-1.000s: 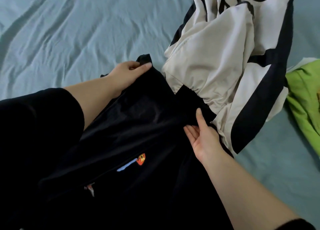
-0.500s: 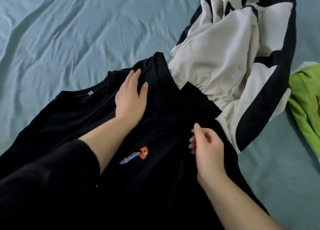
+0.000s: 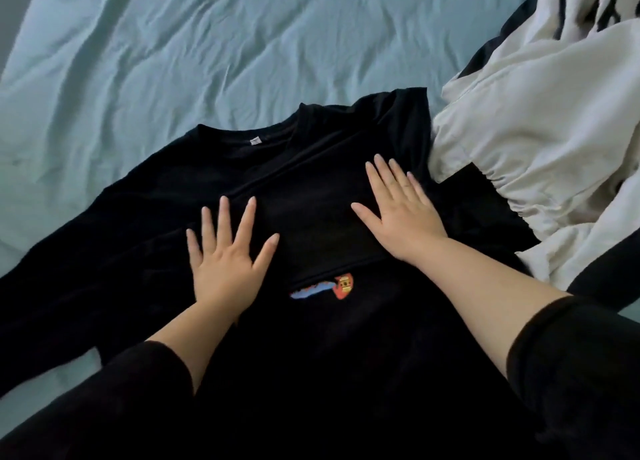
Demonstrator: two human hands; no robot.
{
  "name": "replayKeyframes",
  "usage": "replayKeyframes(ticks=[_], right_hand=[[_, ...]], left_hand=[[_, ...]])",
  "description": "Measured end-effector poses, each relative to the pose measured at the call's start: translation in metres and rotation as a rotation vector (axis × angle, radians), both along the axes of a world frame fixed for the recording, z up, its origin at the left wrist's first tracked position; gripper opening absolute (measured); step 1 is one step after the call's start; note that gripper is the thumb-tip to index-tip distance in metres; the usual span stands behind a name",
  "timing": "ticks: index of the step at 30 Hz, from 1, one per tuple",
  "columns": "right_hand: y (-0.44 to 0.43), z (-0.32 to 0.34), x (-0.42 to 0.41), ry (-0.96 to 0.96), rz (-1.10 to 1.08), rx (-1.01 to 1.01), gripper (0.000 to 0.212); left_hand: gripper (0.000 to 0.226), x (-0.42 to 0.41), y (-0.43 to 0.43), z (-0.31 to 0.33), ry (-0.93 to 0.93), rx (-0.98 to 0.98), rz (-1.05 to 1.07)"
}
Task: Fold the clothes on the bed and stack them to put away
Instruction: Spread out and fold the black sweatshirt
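Observation:
A black long-sleeved shirt (image 3: 311, 338) lies spread on the bed, collar away from me, with a small white tag at the neck and a red-and-blue emblem on the chest. Its right sleeve is folded across the chest. My left hand (image 3: 225, 255) lies flat on the shirt with fingers spread, left of the folded sleeve. My right hand (image 3: 398, 206) presses flat on the folded sleeve, fingers straight and spread. Neither hand grips any cloth.
A cream and black garment (image 3: 540, 141) lies crumpled at the right, touching the shirt's right shoulder. The light blue wrinkled bedsheet (image 3: 207, 51) stretches beyond and left of the shirt. My black sleeves cover both forearms at the bottom.
Both hands let go of the cloth and now lie flat and spread on the shirt. The sleeve is folded across the chest. The view shifted left, and the green garment is out of frame.

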State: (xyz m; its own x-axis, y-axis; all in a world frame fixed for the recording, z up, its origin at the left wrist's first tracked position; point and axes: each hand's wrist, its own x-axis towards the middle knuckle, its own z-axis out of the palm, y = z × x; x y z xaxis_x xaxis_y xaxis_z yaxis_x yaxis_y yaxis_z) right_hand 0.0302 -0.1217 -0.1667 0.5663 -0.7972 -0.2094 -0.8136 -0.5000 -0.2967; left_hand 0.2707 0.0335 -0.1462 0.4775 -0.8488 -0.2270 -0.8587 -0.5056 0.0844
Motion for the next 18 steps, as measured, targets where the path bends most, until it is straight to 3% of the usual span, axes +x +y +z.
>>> replayKeyframes(ticks=[4,9,12,18], right_hand=[[-0.001,0.001,0.0,0.034,0.001,-0.029,0.071],[0.005,0.005,0.009,0.107,-0.045,-0.06,0.077],[0.034,0.013,0.039,0.139,-0.077,-0.09,0.08],[0.105,0.015,0.121,0.071,0.05,-0.061,0.065]], left_hand=[[0.08,0.041,0.042,0.004,0.039,0.137,0.1],[0.084,0.049,0.028,-0.004,0.158,0.258,0.099],[0.085,0.05,0.028,-0.006,0.188,0.271,0.091],[0.085,0.05,0.027,-0.006,0.209,0.271,0.059]])
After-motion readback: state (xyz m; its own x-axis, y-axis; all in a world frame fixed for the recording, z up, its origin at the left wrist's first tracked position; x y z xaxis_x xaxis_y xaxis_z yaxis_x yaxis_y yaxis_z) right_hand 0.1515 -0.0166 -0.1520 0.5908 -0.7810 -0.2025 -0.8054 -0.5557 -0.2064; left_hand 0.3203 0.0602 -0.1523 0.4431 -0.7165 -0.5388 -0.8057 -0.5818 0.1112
